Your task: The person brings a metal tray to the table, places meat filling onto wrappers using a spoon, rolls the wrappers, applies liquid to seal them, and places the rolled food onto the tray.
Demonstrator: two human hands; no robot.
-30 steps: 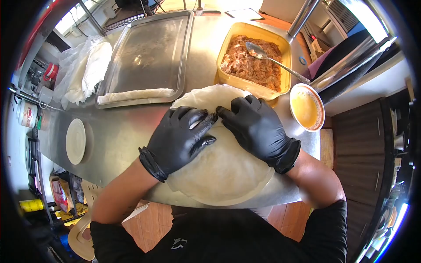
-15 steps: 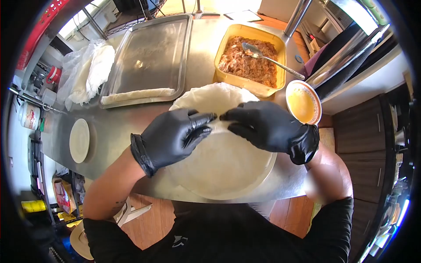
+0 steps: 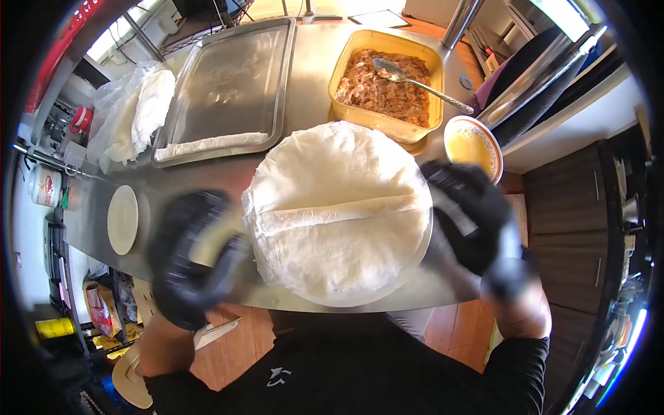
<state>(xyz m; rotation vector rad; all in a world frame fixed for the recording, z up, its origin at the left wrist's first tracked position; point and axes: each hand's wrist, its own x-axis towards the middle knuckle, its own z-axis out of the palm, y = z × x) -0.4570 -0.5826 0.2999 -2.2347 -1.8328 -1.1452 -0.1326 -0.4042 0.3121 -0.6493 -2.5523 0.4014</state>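
Observation:
A roll of thin dough (image 3: 339,211) lies across the round stack of thin dough sheets (image 3: 335,259), in front of my body. The stack rests on a round plate or board whose edge shows at the lower right. My left hand (image 3: 194,259), in a black glove, is left of the stack, blurred, with thumb and fingers apart and nothing visible in it. To the right of the stack, my right hand (image 3: 474,218), also gloved and blurred, is apart from the roll with its fingers spread.
A metal tray (image 3: 232,83) holds one finished-looking roll (image 3: 211,144) along its near edge. Behind the stack stands a yellow tub (image 3: 335,83) of reddish filling (image 3: 387,97) with a spoon (image 3: 429,88). A bowl of yellow liquid (image 3: 470,149), white plate (image 3: 122,220) and plastic-wrapped sheets (image 3: 135,114) surround it.
Both hands have moved off the roll and apart, left hand to the left and down, right hand to the right. The whole roll and the sheets now show.

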